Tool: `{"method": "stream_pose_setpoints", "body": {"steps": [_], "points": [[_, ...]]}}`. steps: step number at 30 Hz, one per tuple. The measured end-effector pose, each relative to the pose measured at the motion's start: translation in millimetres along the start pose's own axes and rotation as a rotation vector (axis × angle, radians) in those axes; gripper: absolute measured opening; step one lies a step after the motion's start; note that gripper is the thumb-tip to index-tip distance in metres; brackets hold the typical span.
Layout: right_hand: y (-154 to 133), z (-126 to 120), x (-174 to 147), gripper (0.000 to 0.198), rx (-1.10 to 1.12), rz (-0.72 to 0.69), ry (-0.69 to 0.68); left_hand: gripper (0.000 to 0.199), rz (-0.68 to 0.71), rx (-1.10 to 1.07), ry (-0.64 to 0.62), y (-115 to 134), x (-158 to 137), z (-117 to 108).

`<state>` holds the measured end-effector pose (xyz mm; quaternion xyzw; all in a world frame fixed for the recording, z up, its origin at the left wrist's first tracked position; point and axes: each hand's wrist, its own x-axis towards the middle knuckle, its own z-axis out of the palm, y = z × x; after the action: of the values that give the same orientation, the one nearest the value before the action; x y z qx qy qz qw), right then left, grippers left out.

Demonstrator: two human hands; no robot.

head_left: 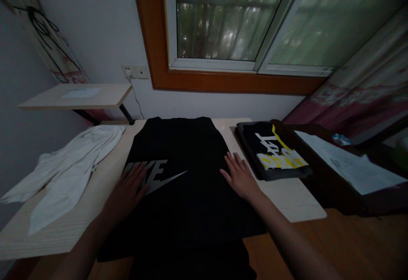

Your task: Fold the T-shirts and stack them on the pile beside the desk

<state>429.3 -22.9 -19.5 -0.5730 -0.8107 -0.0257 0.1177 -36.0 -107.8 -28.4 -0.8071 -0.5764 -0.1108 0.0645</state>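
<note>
Black shirt [185,186]: its lower hem ran out past the bottom edge; the printed logo was partly covered by the left hand [129,188].
Arms: both forearms were cut off at the bottom edge.
Folded dark garment [274,150]: its white and yellow print was too broken up to read.
Papers [347,163]: any writing was too small to tell.
White garment [63,173]: its kind was unclear.
</note>
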Motion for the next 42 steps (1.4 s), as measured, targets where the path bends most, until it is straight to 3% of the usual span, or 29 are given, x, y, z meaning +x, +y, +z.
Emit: {"method": "stream_pose_setpoints", "body": {"steps": [5,10,14,20,27,42], "points": [[-6,-13,26,0.065,0.028,-0.024,0.039,0.066,-0.040,-0.034,0.006,-11,22,-2],[-28,-18,71,0.065,0.065,-0.106,0.055,0.066,-0.044,-0.005,0.027,-14,70,-5],[-44,-10,116,0.067,0.081,-0.113,0.063,0.065,-0.119,0.009,0.060,-18,117,3],[-47,16,165,0.067,0.083,0.043,0.053,0.066,-0.274,0.020,0.079,-28,159,26],[-37,38,166,0.066,0.078,0.086,-0.013,0.062,-0.249,0.045,0.069,-25,153,29],[-29,33,123,0.061,0.070,0.040,0.020,0.063,-0.241,0.102,0.040,-10,120,25]]}}
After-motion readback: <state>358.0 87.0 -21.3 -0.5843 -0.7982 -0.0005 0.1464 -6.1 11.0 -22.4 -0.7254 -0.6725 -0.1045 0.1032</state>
